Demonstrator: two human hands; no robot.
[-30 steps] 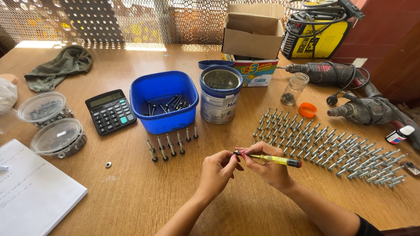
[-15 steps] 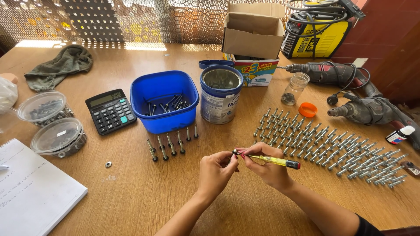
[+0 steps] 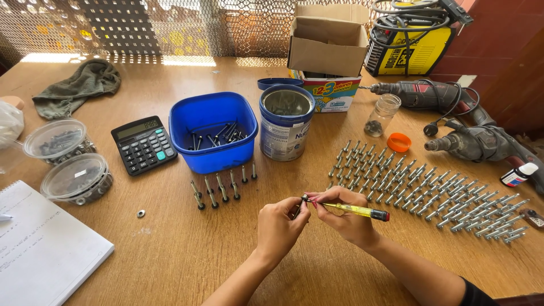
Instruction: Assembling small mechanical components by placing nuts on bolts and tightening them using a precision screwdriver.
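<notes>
Right hand (image 3: 347,218) grips slim yellow screwdriver w/ red cap (image 3: 358,211); left hand (image 3: 281,224) pinches small dark metal bolt (image 3: 298,208) at its tip, above wooden surface (image 3: 187,255), near rows of bolts (image 3: 419,187)

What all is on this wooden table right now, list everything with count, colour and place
square blue plastic tub: one, blue, centre, bolts inside
round metal tin: one, blue and white, right of the tub
black calculator: one, left of the tub
clear lidded plastic containers: two, far left
rows of grey anchor bolts: many, right side
short row of bolts: several, below the tub
cardboard box: one, brown, back centre
power drills: two, far right
small glass jar: one, clear, orange lid beside it
green cloth: one, back left
white notebook: one, lower left
left hand: pinching a bolt
right hand: holding a yellow-handled screwdriver
</notes>
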